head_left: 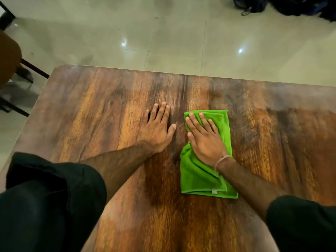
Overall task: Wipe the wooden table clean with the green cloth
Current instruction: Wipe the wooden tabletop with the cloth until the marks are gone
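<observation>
The brown wooden tabletop [91, 115] has dark and orange streaks, and its far left corner is round. A bright green cloth [198, 177] lies flat on the tabletop, well back from the far edge and a long way from that round corner. The cloth is folded into a long shape, with one short end toward the far edge and the other toward the person. A small white tag [214, 190] sits at its near end.

The right hand [205, 140] lies flat on the far half of the cloth. Its fingers are straight and a little spread, and the palm presses down on the cloth. A thin pale band [221, 160] goes round the right wrist.

The left hand [157, 128] lies flat on the bare wood just beside the cloth, on its left, and does not touch it. Its fingers are straight and close together, with the thumb sticking out toward the cloth. It holds nothing.

Both arms wear black sleeves, the left sleeve [45, 206] and the right sleeve [305, 224], pushed up above the forearms.

Past the far edge is a shiny pale tiled floor [163, 33]. A brown chair [9, 57] with dark legs stands by the left edge. Some dark bags [291, 5] lie on the floor far away.
</observation>
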